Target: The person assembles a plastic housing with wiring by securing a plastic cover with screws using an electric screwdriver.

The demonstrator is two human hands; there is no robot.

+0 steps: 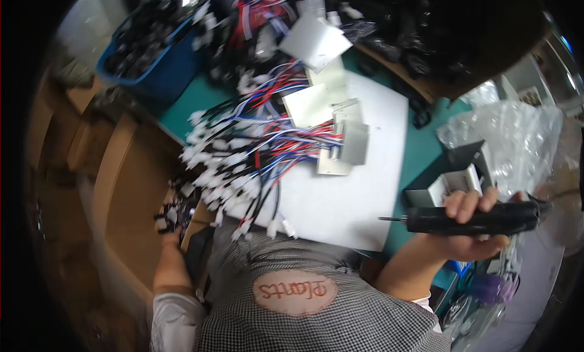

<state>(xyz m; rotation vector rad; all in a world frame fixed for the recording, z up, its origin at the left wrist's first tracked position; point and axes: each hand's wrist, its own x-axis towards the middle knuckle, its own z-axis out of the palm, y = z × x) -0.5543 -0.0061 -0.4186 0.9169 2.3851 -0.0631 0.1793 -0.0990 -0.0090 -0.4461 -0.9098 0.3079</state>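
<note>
My right hand (468,221) is wrapped round a black electric screwdriver (486,219), held level over the right side of the table with its thin bit (392,219) pointing left. Down at the left, by the cardboard box, my left hand (173,235) is closed at a clump of small dark and white parts (176,213); blur and the parts hide most of its fingers. On a white board (340,212) lies a bunch of red, blue, white and black wires (283,142) with white connectors (219,175). Flat metal plates (354,142) sit at the wires' right ends.
A blue bin (161,72) of black parts stands at the far left. Open cardboard boxes (125,188) are at the left. A small box (450,184) and clear plastic bags (505,139) lie on the right. Black bagged items (401,41) fill a carton at the back.
</note>
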